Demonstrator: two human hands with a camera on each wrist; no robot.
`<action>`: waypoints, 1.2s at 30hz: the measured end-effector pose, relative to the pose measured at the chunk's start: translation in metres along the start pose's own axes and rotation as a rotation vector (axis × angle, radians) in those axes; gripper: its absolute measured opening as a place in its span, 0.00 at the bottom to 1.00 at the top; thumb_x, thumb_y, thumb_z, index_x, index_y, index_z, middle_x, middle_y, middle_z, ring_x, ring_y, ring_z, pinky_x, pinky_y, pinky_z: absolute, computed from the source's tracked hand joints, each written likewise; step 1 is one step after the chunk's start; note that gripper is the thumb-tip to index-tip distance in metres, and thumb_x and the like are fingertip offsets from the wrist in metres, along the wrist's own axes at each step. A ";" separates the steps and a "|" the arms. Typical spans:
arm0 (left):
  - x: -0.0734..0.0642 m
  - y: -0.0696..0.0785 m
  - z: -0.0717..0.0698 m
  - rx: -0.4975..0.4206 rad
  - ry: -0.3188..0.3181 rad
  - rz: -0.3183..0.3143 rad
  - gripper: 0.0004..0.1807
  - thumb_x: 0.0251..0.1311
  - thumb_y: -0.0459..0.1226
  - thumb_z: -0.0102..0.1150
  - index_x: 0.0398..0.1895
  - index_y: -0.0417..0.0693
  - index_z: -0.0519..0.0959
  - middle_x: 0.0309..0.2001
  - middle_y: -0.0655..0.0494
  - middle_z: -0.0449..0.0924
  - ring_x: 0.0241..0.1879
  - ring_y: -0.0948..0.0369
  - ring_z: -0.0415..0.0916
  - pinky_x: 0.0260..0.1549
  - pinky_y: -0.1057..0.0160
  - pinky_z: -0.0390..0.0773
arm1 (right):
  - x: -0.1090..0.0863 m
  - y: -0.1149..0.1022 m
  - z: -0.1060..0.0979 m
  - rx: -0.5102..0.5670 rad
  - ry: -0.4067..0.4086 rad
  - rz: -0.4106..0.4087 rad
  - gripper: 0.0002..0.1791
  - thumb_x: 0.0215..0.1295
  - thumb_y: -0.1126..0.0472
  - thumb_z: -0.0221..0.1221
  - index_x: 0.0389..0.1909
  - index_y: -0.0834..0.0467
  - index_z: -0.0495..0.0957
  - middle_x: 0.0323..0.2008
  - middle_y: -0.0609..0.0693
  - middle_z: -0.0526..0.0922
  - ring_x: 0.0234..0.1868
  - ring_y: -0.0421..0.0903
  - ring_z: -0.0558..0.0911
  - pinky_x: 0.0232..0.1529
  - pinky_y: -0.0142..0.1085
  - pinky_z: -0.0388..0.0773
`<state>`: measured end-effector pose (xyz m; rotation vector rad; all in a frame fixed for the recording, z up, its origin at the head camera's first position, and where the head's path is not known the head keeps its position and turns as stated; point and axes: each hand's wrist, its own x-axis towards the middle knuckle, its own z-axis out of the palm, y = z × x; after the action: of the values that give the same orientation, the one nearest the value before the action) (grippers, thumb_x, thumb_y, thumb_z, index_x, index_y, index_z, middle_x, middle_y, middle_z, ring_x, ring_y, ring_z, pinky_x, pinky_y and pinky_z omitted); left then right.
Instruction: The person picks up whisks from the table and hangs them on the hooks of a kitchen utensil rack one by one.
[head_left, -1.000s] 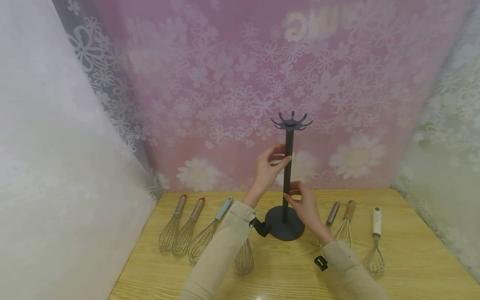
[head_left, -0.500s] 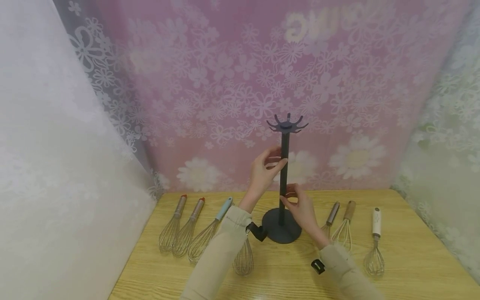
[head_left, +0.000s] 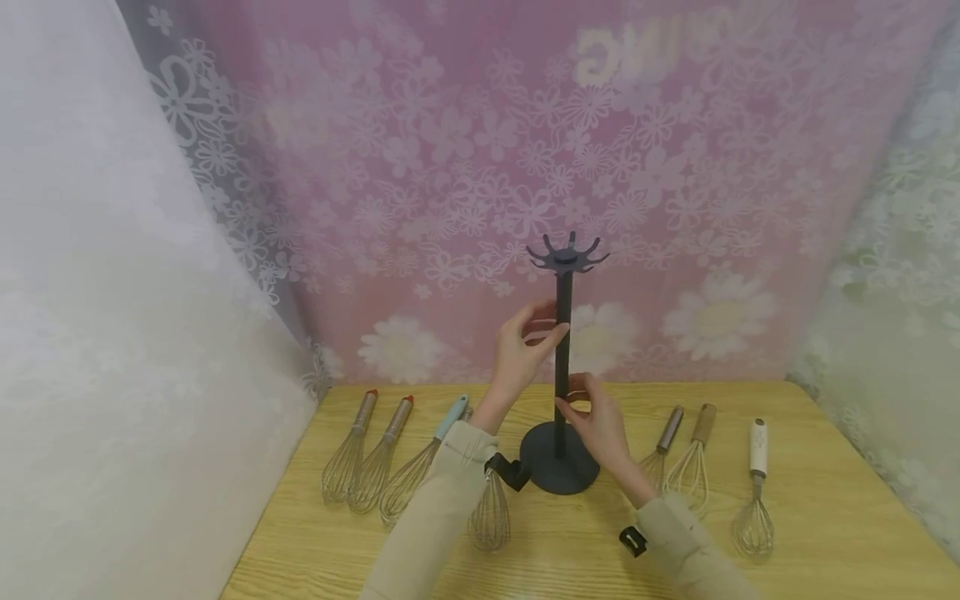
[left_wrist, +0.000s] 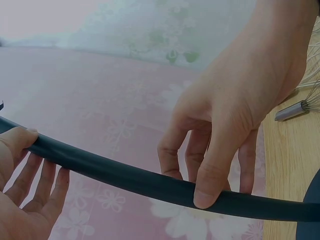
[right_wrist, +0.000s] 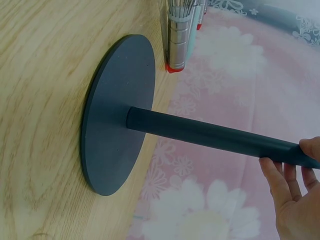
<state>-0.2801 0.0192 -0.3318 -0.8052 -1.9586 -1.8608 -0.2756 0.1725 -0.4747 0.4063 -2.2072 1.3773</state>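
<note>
A dark utensil stand (head_left: 562,362) rises from a round base, with a ring of curved hooks (head_left: 566,260) at its top. The hooks are bare. My left hand (head_left: 516,357) pinches the upper part of the pole between thumb and fingers. Lower down, my right hand (head_left: 606,423) holds the same pole from the right, thumb in front. The left wrist view shows both hands along the pole, the right hand (left_wrist: 220,120) nearer the base. In the right wrist view the flat base (right_wrist: 120,120) stands against the wood tabletop.
Left on the table (head_left: 555,567) lie two red-tipped whisks (head_left: 362,417) (head_left: 397,425) and a blue-handled whisk (head_left: 452,414). Another whisk (head_left: 489,521) is partly under my left arm. To the right lie a grey-handled whisk (head_left: 671,427), a wooden-handled whisk (head_left: 703,423) and a white-handled whisk (head_left: 759,450).
The stand has shifted a little to the left and nearer to me, with both hands moving along on the pole. The whisks stay where they lie.
</note>
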 end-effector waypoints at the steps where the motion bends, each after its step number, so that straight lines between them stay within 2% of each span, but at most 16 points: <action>1: -0.001 0.000 0.000 0.003 0.000 0.000 0.20 0.65 0.27 0.65 0.59 0.34 0.79 0.52 0.36 0.83 0.50 0.42 0.82 0.50 0.51 0.84 | -0.001 -0.001 0.001 0.000 0.002 -0.007 0.18 0.64 0.69 0.68 0.53 0.61 0.76 0.44 0.57 0.83 0.41 0.57 0.86 0.37 0.42 0.87; 6: -0.004 0.002 -0.003 -0.011 0.003 -0.005 0.20 0.65 0.27 0.64 0.59 0.34 0.79 0.52 0.36 0.82 0.51 0.40 0.81 0.51 0.47 0.83 | -0.003 -0.003 0.003 0.007 0.002 -0.027 0.20 0.63 0.71 0.68 0.53 0.61 0.75 0.44 0.57 0.83 0.41 0.57 0.87 0.36 0.41 0.87; 9: -0.007 0.003 -0.006 -0.017 0.003 -0.004 0.20 0.65 0.27 0.64 0.60 0.33 0.78 0.52 0.35 0.82 0.51 0.39 0.81 0.51 0.50 0.84 | -0.005 -0.005 0.005 0.012 -0.007 -0.028 0.20 0.62 0.71 0.68 0.54 0.61 0.75 0.44 0.57 0.83 0.41 0.57 0.86 0.36 0.39 0.87; 12: -0.009 0.003 -0.009 -0.009 0.001 -0.017 0.20 0.66 0.29 0.64 0.61 0.35 0.78 0.53 0.37 0.82 0.52 0.41 0.81 0.50 0.57 0.84 | -0.006 -0.007 0.006 0.022 -0.010 -0.030 0.20 0.62 0.71 0.68 0.53 0.61 0.75 0.45 0.58 0.82 0.41 0.57 0.86 0.37 0.39 0.87; 15: -0.008 -0.012 -0.009 -0.005 0.005 -0.030 0.21 0.65 0.30 0.65 0.62 0.37 0.78 0.53 0.39 0.82 0.52 0.43 0.81 0.50 0.59 0.83 | -0.007 -0.009 0.008 0.028 -0.014 -0.030 0.19 0.63 0.71 0.68 0.53 0.61 0.75 0.45 0.58 0.82 0.42 0.58 0.86 0.37 0.39 0.87; 19: -0.006 -0.032 -0.010 -0.018 0.017 -0.037 0.22 0.65 0.31 0.67 0.62 0.42 0.79 0.54 0.42 0.83 0.52 0.46 0.82 0.52 0.51 0.83 | -0.009 -0.012 0.010 0.028 -0.014 -0.018 0.19 0.62 0.71 0.68 0.53 0.62 0.76 0.45 0.58 0.83 0.41 0.58 0.86 0.36 0.38 0.87; 23: -0.010 -0.030 -0.012 -0.021 0.025 -0.034 0.22 0.65 0.34 0.68 0.61 0.46 0.80 0.53 0.46 0.84 0.51 0.50 0.83 0.52 0.48 0.83 | -0.011 -0.014 0.011 0.032 -0.019 -0.007 0.19 0.62 0.70 0.68 0.52 0.61 0.77 0.44 0.57 0.83 0.41 0.58 0.86 0.36 0.37 0.87; 28: -0.013 -0.028 -0.014 -0.006 0.029 -0.015 0.20 0.65 0.36 0.68 0.60 0.48 0.81 0.52 0.49 0.84 0.49 0.54 0.83 0.51 0.49 0.83 | -0.013 -0.015 0.012 0.024 -0.028 -0.035 0.19 0.62 0.71 0.68 0.52 0.61 0.76 0.44 0.57 0.83 0.40 0.57 0.86 0.35 0.34 0.87; 36: -0.017 -0.029 -0.015 -0.001 0.039 0.002 0.21 0.64 0.35 0.68 0.60 0.48 0.81 0.51 0.49 0.84 0.49 0.55 0.84 0.49 0.58 0.84 | -0.014 -0.016 0.013 0.032 -0.038 -0.034 0.19 0.62 0.71 0.69 0.52 0.60 0.77 0.44 0.57 0.83 0.40 0.57 0.86 0.36 0.34 0.87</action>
<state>-0.2860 0.0018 -0.3631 -0.7652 -1.9333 -1.8625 -0.2596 0.1542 -0.4754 0.4825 -2.2011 1.3994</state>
